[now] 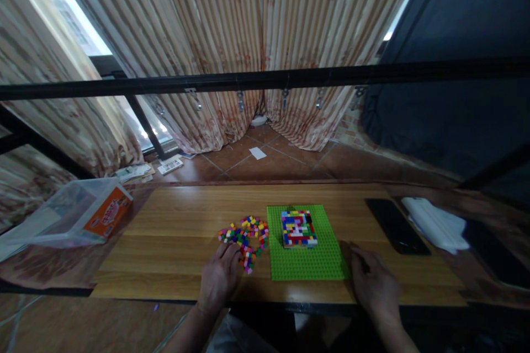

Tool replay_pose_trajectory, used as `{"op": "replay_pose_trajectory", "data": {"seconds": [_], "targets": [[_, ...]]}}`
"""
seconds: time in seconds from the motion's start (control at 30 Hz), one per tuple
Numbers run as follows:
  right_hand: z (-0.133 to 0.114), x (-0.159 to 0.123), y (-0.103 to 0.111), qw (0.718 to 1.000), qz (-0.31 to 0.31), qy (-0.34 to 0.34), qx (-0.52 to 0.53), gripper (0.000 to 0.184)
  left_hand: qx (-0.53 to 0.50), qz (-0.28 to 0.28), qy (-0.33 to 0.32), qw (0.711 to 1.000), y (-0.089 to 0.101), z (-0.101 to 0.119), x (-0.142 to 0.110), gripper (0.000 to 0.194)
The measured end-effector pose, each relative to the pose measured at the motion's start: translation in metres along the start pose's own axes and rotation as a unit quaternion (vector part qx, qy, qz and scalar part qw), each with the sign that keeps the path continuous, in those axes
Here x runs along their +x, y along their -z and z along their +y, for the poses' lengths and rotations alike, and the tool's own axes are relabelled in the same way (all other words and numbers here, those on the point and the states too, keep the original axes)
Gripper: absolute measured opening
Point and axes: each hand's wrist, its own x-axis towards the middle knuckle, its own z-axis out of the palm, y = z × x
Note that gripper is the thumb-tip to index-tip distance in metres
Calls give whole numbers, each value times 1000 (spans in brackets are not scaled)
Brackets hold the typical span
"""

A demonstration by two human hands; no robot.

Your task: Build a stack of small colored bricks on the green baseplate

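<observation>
A green studded baseplate point(314, 259) lies on the wooden table point(174, 220). A block of stacked multicoloured bricks point(298, 228) stands on its far half. To its left lies a loose pile of small coloured bricks point(245, 234). My left hand point(219, 278) rests flat at the near edge of that pile, fingers stretched out and touching the bricks. My right hand point(372, 281) lies on the table beside the baseplate's near right corner, fingers loosely curled, nothing visible in them.
A clear plastic box with an orange label point(83, 215) lies at the table's left end. A black phone point(396, 226) and a white cloth point(434, 223) lie on the right. A black bar point(265, 80) crosses the view; curtains hang behind.
</observation>
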Motion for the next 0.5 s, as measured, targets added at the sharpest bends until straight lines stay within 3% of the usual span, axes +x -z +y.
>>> {"op": "replay_pose_trajectory", "data": {"seconds": [0.27,0.5], "targets": [[-4,1,2,1000,7,10,17,44,-23,14,43,999,9,7,11,24],[-6,1,2,1000,19,17,15,42,-134,-5,22,991,11,44,53,19]]}}
